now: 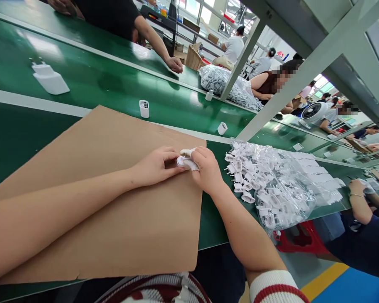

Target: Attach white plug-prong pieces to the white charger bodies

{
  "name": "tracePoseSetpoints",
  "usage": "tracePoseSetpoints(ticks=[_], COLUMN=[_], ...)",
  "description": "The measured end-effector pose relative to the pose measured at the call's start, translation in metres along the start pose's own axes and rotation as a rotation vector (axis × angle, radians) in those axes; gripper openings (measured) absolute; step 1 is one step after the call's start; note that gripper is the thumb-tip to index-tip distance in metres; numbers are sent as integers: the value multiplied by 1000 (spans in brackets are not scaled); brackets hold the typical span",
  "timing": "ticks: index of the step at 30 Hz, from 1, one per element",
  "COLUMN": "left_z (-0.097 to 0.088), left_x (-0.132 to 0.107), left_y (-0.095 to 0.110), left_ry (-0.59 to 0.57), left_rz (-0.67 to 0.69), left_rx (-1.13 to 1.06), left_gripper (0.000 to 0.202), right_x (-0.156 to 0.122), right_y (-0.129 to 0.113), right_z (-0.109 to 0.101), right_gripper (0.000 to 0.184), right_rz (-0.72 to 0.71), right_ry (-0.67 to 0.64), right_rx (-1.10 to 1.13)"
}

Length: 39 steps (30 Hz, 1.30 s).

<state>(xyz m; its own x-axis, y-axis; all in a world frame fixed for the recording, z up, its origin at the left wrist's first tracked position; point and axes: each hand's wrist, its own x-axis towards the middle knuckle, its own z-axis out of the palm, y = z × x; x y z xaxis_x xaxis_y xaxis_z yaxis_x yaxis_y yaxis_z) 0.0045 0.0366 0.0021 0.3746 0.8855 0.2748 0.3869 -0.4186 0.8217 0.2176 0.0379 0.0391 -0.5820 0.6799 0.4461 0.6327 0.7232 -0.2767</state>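
Over the right part of a brown cardboard sheet [139, 235], my two hands meet. My left hand [153, 166] pinches one end of a small white plastic charger housing [181, 161] between thumb and fingers. Closed on the housing's other end, my right hand [206, 168] also has a second white piece [187, 152] at its fingertips. That piece's kind is unclear, as my fingers cover much of it. To the right of my right hand lies a pile of white plug parts [249, 176], partly under clear plastic bags [281, 189].
Across the green belt [104, 84] stand an open white housing [144, 108], another housing [222, 128] and a white plug charger [50, 79]. A co-worker's hand [174, 65] rests on the far side. A slanted metal post [265, 105] rises beyond the pile.
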Motion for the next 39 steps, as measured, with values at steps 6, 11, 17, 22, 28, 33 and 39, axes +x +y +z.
tracePoseSetpoints(ticks=[6, 11, 17, 22, 28, 33, 39], left_z=[-1, -3, -3, -1, -2, -24, -81], left_x=[1, 1, 2, 2, 3, 41, 107], left_y=[0, 0, 1, 4, 11, -7, -55], left_ry=[-12, -12, -19, -17, -39, 47, 395], left_rz=[-39, -23, -35, -48, -63, -221, -460], left_rx=[-10, 8, 10, 8, 9, 93, 418], left_gripper=[50, 50, 51, 50, 54, 56, 41], right_x=[-1, 0, 5, 8, 4, -11, -22], right_y=[0, -2, -6, -15, -14, 14, 47], right_z=[4, 4, -2, -5, -5, -42, -75], right_gripper=[28, 29, 31, 34, 42, 56, 41], right_rz=[41, 59, 88, 191, 280, 460, 885], right_ry=[-10, -39, -76, -115, -115, -75, -372], right_rx=[-28, -51, -118, -149, -45, -164, -632])
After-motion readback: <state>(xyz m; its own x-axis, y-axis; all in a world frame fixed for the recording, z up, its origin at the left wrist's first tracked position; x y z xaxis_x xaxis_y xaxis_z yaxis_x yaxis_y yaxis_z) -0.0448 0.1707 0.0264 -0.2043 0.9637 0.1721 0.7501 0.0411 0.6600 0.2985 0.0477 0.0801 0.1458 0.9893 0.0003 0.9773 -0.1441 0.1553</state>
